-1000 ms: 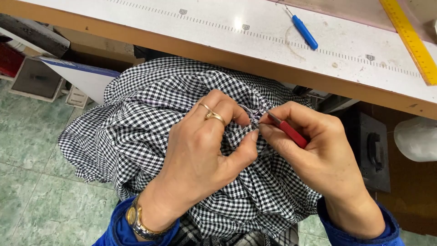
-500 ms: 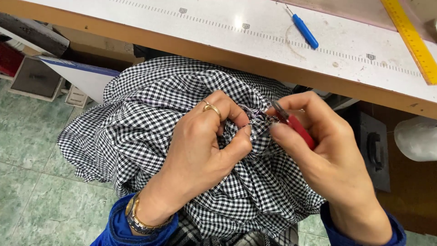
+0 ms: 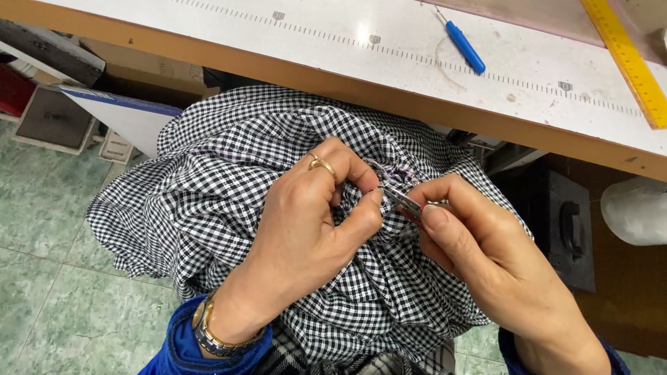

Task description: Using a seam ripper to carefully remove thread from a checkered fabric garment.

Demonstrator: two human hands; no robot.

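A black-and-white checked cloth (image 3: 229,180) lies bunched in my lap below the table edge. My left hand (image 3: 306,222), with a gold ring and a wristwatch, pinches a fold of the cloth between thumb and fingers. My right hand (image 3: 479,243) holds small thread snips (image 3: 401,201) with a red handle, mostly hidden in the fingers; their metal tip touches the cloth right beside my left thumb.
A white worktable (image 3: 389,48) with a printed ruler scale and a wooden edge runs along the top. On it lie a blue seam ripper (image 3: 464,46) and a yellow ruler (image 3: 629,59). Green tiled floor (image 3: 55,264) at left, a dark box (image 3: 566,229) at right.
My right hand has turned and closed tighter around the snips, hiding most of the red handle. The tip has moved closer to my left thumb. My left hand keeps its pinch.
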